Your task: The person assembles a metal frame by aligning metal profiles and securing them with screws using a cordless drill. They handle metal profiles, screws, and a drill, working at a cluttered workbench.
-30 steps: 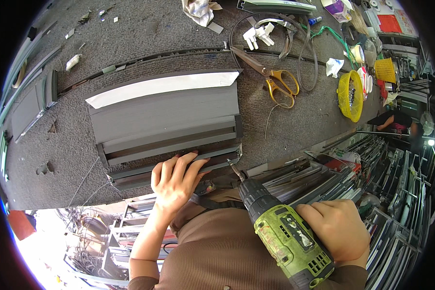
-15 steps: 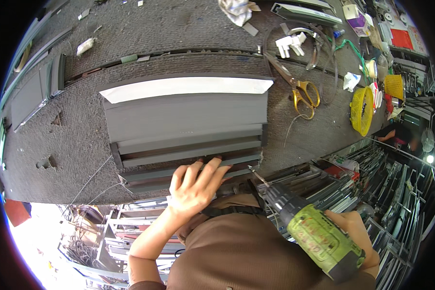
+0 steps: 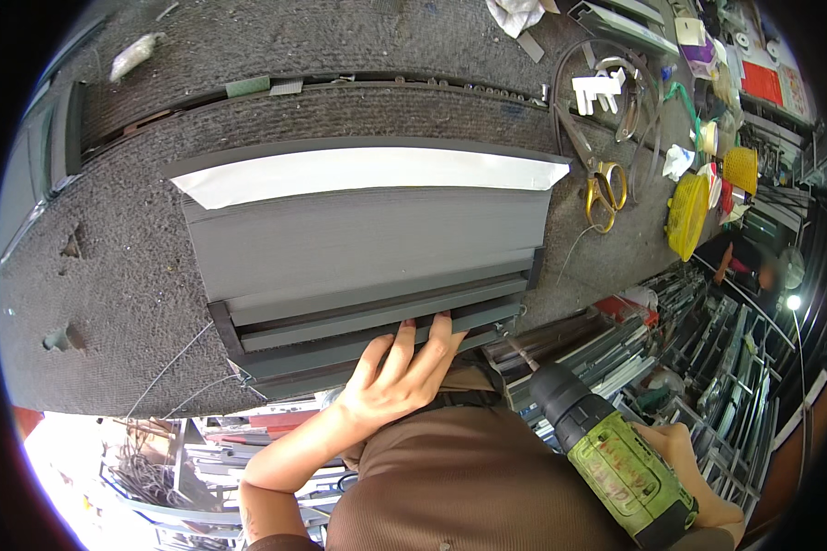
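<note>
A dark grey slatted metal frame (image 3: 368, 248) with a white strip (image 3: 358, 173) along its far side lies on the carpeted workbench (image 3: 110, 275). My left hand (image 3: 397, 372) rests flat on the frame's near rail, fingers spread and fingertips on the slats. My right hand (image 3: 698, 477) grips a green and black cordless drill (image 3: 611, 450) at the lower right. The drill's bit points up and left toward the frame's near right corner (image 3: 519, 317) and stands a little short of it.
Yellow-handled scissors (image 3: 605, 188), white plastic brackets (image 3: 595, 92), banding loops, a yellow mesh bundle (image 3: 687, 216) and a white rag (image 3: 515, 14) lie at the bench's far right. Stacked metal profiles (image 3: 708, 349) fill racks to the right and below. A torn hole (image 3: 60, 338) marks the carpet at left.
The view has shifted closer and rightward over the frame. My right hand has drawn the drill back from the frame's corner, down and right. My left hand stays on the near rail.
</note>
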`<state>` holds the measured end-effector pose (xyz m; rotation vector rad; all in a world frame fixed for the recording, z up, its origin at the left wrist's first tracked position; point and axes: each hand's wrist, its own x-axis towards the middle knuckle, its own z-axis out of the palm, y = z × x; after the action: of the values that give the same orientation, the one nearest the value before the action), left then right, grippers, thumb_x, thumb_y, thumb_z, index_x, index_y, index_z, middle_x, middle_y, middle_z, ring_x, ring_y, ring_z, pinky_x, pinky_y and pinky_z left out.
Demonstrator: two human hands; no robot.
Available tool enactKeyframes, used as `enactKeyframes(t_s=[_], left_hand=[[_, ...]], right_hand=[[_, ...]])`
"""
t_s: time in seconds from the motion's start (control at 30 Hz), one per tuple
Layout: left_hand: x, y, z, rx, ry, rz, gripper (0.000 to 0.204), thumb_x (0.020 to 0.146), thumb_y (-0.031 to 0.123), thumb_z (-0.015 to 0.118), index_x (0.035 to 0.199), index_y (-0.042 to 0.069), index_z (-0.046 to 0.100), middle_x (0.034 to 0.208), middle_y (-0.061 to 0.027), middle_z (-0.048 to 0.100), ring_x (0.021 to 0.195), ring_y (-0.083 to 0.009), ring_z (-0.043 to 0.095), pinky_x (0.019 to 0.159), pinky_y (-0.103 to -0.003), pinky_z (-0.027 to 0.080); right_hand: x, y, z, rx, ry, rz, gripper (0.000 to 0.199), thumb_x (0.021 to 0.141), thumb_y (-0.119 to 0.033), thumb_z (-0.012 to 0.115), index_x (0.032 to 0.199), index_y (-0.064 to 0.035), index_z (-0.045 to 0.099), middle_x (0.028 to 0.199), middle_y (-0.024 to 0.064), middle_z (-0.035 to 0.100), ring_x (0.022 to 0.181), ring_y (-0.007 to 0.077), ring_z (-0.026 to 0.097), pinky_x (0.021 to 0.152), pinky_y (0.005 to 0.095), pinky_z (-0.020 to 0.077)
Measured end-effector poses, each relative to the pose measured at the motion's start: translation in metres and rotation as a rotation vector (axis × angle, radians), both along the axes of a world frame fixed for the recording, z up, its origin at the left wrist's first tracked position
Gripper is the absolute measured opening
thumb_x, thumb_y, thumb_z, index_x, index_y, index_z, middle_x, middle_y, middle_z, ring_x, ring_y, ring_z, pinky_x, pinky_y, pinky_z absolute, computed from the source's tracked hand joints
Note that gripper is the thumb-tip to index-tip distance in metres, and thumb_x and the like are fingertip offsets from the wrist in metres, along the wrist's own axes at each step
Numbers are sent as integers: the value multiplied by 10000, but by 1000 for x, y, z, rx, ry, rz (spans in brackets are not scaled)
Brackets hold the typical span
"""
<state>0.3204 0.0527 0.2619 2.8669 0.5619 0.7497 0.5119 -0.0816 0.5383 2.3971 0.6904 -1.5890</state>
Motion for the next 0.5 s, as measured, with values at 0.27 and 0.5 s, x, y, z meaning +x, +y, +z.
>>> enactKeyframes(t_s=[0.27, 0.5], left_hand=[[2, 4, -3, 7, -8, -11, 113, 839, 433, 796, 881, 329, 806, 1126, 142, 725, 877, -118, 610, 816, -267, 401], [2, 4, -4, -13, -15, -18, 149, 844, 400, 780, 931, 280, 803, 1144, 118, 713, 891, -128, 614, 811, -281, 418]], right_hand=[[11, 20, -2, -6, 136, 35, 359, 730, -262, 787, 953, -13, 656, 608, 125, 582, 557, 313, 637, 542, 412, 503], [4, 12, -6, 76, 11, 231, 353, 718, -239, 776, 986, -41, 661, 684, 131, 652, 626, 351, 671, 578, 424, 529]])
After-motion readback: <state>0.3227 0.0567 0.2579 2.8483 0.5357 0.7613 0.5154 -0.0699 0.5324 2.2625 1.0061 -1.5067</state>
